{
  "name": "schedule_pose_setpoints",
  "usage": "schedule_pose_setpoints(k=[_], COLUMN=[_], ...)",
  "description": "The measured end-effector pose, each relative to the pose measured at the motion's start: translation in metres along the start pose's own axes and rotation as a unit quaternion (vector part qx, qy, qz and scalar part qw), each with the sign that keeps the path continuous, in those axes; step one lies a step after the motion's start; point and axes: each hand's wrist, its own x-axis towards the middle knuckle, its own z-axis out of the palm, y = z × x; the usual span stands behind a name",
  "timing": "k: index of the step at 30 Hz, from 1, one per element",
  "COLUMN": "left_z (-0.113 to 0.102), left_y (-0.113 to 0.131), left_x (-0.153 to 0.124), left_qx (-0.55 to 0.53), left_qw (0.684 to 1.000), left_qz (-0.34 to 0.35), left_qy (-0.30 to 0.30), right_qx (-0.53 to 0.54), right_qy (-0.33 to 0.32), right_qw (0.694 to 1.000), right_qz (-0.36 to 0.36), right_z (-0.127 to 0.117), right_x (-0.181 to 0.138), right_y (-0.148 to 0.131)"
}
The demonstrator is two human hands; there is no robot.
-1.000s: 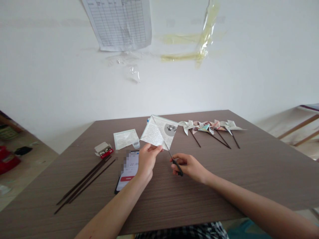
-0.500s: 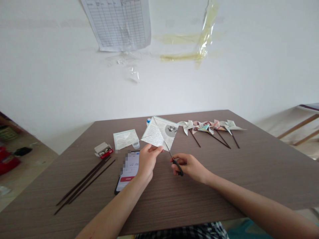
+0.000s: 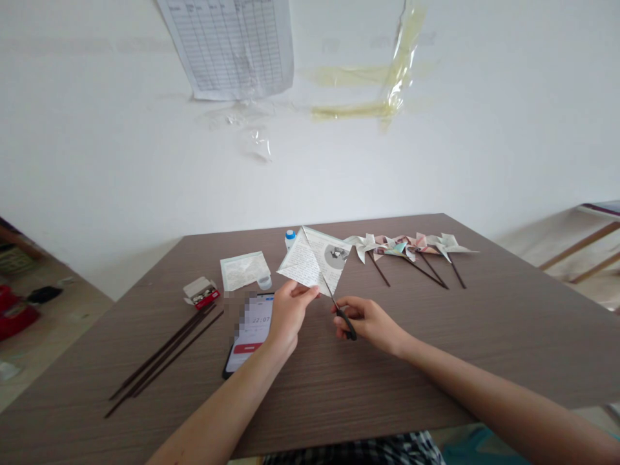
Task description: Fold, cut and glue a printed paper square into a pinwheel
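Status: mid-cut, by my read. Pinched paper square (image 3: 314, 259) at its lower corner with left hand (image 3: 289, 314), thumb over fingers; held it tilted, clear of table (image 3: 436, 361), just beyond phone (image 3: 252, 329). Gripped scissors (image 3: 339, 307) in right hand (image 3: 371, 320), fingers curled through the black handles; pointed blades up-left, tips at the paper's lower edge just beside the left fingertips. Couldn't tell whether blades were parted, too thin to read. Judged the next snip to need paper taut, blades lined up on the diagonal crease, left fingertips out of the tips' path. Containers: small red-and-white box (image 3: 202, 292) left of phone, flap open, contents too small to make out; blue-capped bottle (image 3: 290, 237) behind the paper, capped, fill not readable. Also noted dark sticks (image 3: 165, 352) lying at far left, finished pinwheels (image 3: 407, 245) in a row at back right, well apart from both hands.
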Motion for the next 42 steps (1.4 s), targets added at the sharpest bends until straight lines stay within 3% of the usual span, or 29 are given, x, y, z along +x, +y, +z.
schedule_pose_setpoints(k=[42], left_z=[0.0056], left_y=[0.0036], left_x=[-0.0048], left_qx=[0.013], left_qw=[1.000], left_qz=[-0.028], left_qy=[-0.001], right_qx=[0.013], right_qy=[0.009], right_qw=[1.000], right_qz=[-0.003], right_z=[-0.0002], right_x=[0.0024], right_y=[0.0014])
